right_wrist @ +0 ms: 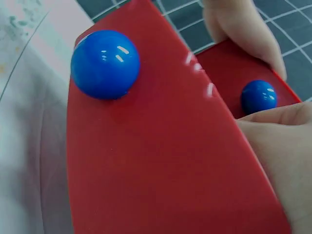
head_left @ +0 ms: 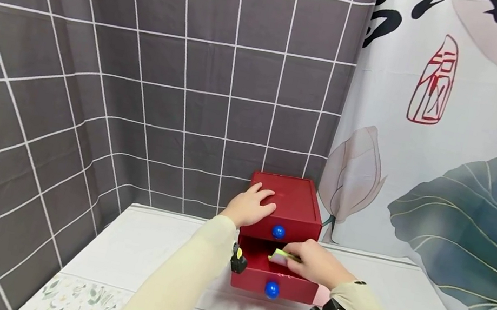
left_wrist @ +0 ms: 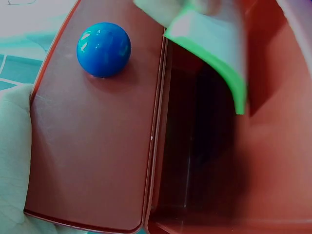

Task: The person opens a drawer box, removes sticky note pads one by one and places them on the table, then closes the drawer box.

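Observation:
A red two-drawer box (head_left: pixel 290 198) stands against the back wall, its lower drawer (head_left: pixel 252 280) pulled out and its upper one closed. Each drawer front carries a round blue knob (head_left: pixel 272 289). My left hand (head_left: pixel 250 206) rests on the box's top with fingers spread. Over the open drawer, my right hand (head_left: pixel 316 262) pinches a thin, bendy white piece with a green edge (left_wrist: pixel 214 39); its exact kind cannot be told. The part of the drawer's inside that shows in the left wrist view is dark. In the right wrist view the drawer front hides the right fingertips.
The box stands on a white table (head_left: pixel 155 238) with a floral strip (head_left: pixel 80 302) along its front. Behind hangs a dark grey curtain (head_left: pixel 203 70) with white grid lines. To the right is a white curtain (head_left: pixel 387 90) printed with leaves. Something pink (head_left: pixel 322 295) shows beside the drawer.

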Tool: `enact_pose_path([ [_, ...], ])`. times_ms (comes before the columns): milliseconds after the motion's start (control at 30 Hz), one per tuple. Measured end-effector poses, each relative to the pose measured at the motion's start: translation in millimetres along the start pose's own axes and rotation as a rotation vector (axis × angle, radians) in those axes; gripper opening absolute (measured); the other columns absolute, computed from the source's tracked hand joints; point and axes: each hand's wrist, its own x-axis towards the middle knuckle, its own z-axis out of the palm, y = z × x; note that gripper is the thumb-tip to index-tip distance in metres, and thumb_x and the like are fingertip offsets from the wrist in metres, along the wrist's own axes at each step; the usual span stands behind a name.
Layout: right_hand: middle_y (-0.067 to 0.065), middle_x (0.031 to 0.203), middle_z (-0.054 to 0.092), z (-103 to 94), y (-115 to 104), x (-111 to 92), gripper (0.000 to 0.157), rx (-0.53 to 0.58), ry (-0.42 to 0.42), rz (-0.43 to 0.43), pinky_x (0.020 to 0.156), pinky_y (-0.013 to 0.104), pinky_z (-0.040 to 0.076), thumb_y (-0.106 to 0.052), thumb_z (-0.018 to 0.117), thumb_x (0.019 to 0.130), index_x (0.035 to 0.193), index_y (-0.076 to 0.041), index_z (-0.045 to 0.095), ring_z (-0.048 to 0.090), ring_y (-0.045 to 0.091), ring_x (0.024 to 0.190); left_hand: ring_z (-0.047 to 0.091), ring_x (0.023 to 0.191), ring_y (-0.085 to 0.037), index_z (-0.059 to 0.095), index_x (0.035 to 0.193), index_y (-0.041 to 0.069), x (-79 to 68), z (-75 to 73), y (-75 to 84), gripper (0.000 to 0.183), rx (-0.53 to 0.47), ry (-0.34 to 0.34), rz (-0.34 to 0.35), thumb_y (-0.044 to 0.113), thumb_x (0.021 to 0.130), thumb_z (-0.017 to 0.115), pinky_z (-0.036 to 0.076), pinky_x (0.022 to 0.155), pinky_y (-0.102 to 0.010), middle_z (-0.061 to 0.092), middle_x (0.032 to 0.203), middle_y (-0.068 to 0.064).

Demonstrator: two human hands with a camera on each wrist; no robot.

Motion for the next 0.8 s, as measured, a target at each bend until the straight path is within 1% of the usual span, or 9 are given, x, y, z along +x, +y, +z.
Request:
enact_pose_path([
  [100, -0.02, 0.073, 0.055, -1.5, 1, -6, 0.008, -0.005, 0.113, 0.003, 0.058, 0.019, 0.046, -0.017, 0.065, 0.083, 0.089, -0.021, 0.066, 0.049, -0.002, 0.06, 0.043, 0.122, -0.031, 0.045, 0.135, 0.032, 1.2, 0.6, 0.4, 0.052, -0.002, 0.005, 0.004, 0.052, 0.087, 0.04, 0.034, 0.099, -0.045, 0.026, 0.148, -0.004],
  [200, -0.019, 0.075, 0.056, -0.6, 1, -12, 0.013, 0.018, 0.203, 0.045, 0.058, 0.02, 0.046, -0.017, 0.066, 0.083, 0.094, -0.022, 0.066, 0.049, -0.002, 0.061, 0.043, 0.122, -0.031, 0.045, 0.135, 0.033, 1.2, 0.2, 0.6, 0.052, 0.005, 0.003, -0.001, 0.052, 0.087, 0.04, 0.035, 0.099, -0.045, 0.026, 0.148, -0.003],
  [267, -0.018, 0.078, 0.059, 2.4, 0, -18, 0.014, 0.054, 0.257, 0.087, 0.06, 0.02, 0.047, -0.018, 0.066, 0.084, 0.097, -0.023, 0.067, 0.05, -0.001, 0.063, 0.043, 0.122, -0.031, 0.045, 0.135, 0.032, 0.6, -0.4, 0.8, 0.052, 0.006, 0.0, -0.002, 0.051, 0.088, 0.041, 0.035, 0.099, -0.045, 0.026, 0.148, -0.004],
  [367, -0.015, 0.081, 0.062, 8.1, -2, -27, 0.013, 0.12, 0.347, 0.147, 0.06, 0.02, 0.048, -0.018, 0.065, 0.085, 0.096, -0.025, 0.067, 0.052, 0.0, 0.065, 0.043, 0.122, -0.032, 0.045, 0.136, 0.031, 0.1, -1.6, 1.6, 0.052, 0.002, -0.006, 0.002, 0.05, 0.088, 0.041, 0.034, 0.099, -0.046, 0.026, 0.148, -0.004],
  [533, -0.006, 0.084, 0.066, 16.8, -5, -38, 0.015, 0.213, 0.512, 0.2, 0.062, 0.022, 0.051, -0.01, 0.064, 0.085, 0.097, -0.019, 0.068, 0.057, 0.005, 0.069, 0.042, 0.122, -0.031, 0.045, 0.136, 0.031, 0.0, -1.0, 0.9, 0.052, -0.006, -0.002, 0.004, 0.05, 0.087, 0.042, 0.034, 0.099, -0.046, 0.026, 0.148, -0.005],
  [667, -0.003, 0.089, 0.067, 21.0, -9, -44, 0.017, 0.294, 0.598, 0.291, 0.065, 0.019, 0.051, -0.007, 0.064, 0.085, 0.1, -0.015, 0.067, 0.062, 0.007, 0.074, 0.042, 0.123, -0.031, 0.045, 0.136, 0.031, -0.5, -0.7, 0.1, 0.053, -0.009, -0.007, 0.0, 0.05, 0.087, 0.043, 0.035, 0.098, -0.047, 0.026, 0.148, -0.004],
  [733, 0.0, 0.091, 0.068, 22.1, -12, -47, 0.018, 0.332, 0.635, 0.323, 0.066, 0.017, 0.051, -0.006, 0.063, 0.085, 0.101, -0.013, 0.067, 0.063, 0.009, 0.076, 0.042, 0.122, -0.03, 0.044, 0.136, 0.031, -0.2, -0.2, -0.1, 0.053, -0.004, -0.008, 0.001, 0.05, 0.087, 0.043, 0.035, 0.098, -0.047, 0.026, 0.148, -0.004],
  [800, 0.003, 0.092, 0.069, 22.0, -13, -48, 0.017, 0.356, 0.669, 0.336, 0.066, 0.016, 0.05, -0.006, 0.062, 0.086, 0.102, -0.011, 0.067, 0.064, 0.01, 0.076, 0.043, 0.122, -0.031, 0.045, 0.136, 0.031, 0.1, -0.2, -0.2, 0.053, -0.003, -0.002, 0.003, 0.05, 0.087, 0.043, 0.035, 0.098, -0.047, 0.026, 0.148, -0.004],
])
